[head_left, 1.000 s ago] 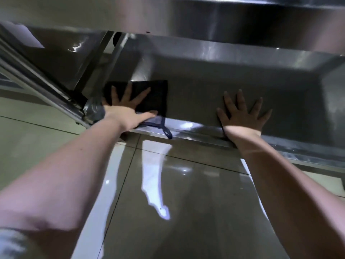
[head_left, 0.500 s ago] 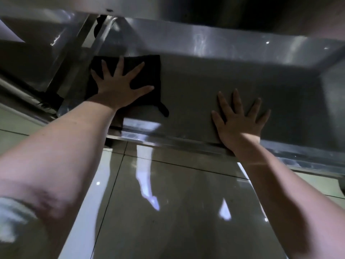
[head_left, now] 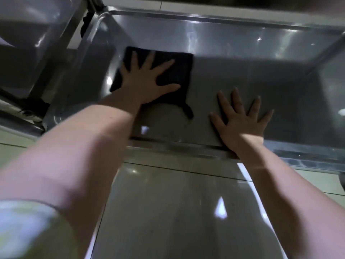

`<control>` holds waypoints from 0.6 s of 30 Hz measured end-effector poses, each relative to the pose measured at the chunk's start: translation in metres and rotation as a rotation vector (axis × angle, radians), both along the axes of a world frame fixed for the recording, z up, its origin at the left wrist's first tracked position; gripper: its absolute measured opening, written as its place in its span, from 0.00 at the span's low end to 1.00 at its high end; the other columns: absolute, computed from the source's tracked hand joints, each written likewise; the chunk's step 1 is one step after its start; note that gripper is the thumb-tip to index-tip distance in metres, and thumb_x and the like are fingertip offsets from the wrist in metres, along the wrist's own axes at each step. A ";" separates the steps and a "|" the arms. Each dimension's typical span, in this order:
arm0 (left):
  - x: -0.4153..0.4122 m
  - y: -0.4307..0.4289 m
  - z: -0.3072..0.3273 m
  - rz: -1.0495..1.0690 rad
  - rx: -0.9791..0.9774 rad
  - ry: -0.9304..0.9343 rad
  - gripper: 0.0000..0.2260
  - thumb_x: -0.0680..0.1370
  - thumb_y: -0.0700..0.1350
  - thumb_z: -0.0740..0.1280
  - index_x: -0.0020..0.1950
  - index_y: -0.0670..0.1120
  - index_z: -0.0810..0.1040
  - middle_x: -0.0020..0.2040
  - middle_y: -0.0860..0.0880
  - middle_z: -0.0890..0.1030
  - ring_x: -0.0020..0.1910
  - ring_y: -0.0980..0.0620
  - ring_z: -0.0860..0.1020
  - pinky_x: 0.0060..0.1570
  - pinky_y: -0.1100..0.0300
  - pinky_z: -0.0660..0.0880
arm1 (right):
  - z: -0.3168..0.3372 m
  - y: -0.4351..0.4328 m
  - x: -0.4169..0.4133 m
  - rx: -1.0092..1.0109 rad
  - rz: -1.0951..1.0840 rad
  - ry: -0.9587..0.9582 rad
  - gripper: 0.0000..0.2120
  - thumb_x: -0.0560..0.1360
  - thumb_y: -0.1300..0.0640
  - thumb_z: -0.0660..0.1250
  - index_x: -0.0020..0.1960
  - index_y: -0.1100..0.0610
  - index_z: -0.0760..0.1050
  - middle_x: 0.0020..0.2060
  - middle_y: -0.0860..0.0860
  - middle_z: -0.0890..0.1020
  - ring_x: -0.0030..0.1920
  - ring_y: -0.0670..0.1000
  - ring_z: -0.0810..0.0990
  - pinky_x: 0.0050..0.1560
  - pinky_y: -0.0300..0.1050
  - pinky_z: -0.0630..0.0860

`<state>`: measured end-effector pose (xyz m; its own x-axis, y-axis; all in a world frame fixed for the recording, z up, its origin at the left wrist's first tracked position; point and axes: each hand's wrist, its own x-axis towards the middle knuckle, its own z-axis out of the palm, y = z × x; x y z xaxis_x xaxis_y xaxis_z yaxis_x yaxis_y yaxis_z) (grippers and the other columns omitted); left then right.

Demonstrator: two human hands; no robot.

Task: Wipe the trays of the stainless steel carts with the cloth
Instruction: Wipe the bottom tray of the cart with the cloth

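The dark cloth point(head_left: 180, 71) has slid deeper into the cart tray point(head_left: 252, 77) under the flat, splayed left hand point(head_left: 147, 83); the right hand point(head_left: 240, 121) lies spread, empty

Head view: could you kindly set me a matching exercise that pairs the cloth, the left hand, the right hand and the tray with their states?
1 cloth
2 left hand
3 right hand
4 tray

A fingers spread on bare steel
B shiny metal
C dark fabric, lying flat
D fingers spread on the cloth

Pairs: 1-C, 2-D, 3-A, 4-B
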<state>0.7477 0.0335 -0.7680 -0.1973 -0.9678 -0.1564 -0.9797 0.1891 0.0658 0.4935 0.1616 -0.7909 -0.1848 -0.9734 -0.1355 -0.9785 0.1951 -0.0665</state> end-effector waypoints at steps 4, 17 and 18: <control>0.051 0.006 0.002 0.162 0.012 -0.054 0.42 0.59 0.84 0.38 0.72 0.75 0.42 0.81 0.52 0.44 0.77 0.32 0.42 0.69 0.27 0.41 | -0.003 0.000 0.006 -0.010 -0.001 0.033 0.30 0.74 0.28 0.39 0.74 0.29 0.36 0.78 0.40 0.41 0.77 0.66 0.37 0.69 0.74 0.35; 0.032 0.058 -0.005 0.117 -0.053 -0.012 0.39 0.62 0.83 0.42 0.72 0.76 0.43 0.81 0.55 0.44 0.77 0.34 0.42 0.69 0.28 0.42 | 0.004 -0.001 0.002 0.006 0.002 -0.048 0.29 0.76 0.30 0.45 0.74 0.29 0.41 0.78 0.39 0.43 0.77 0.64 0.37 0.70 0.72 0.35; 0.067 0.059 -0.002 0.193 -0.020 -0.033 0.39 0.62 0.84 0.41 0.72 0.76 0.42 0.81 0.55 0.43 0.77 0.34 0.42 0.70 0.28 0.42 | 0.004 -0.001 0.003 0.004 0.001 -0.048 0.29 0.76 0.30 0.45 0.74 0.29 0.41 0.79 0.39 0.43 0.77 0.65 0.37 0.70 0.72 0.35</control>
<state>0.8142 0.0928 -0.7702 -0.0027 -0.9901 -0.1402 -0.9995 -0.0016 0.0308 0.4964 0.1605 -0.7866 -0.1771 -0.9730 -0.1481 -0.9744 0.1945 -0.1128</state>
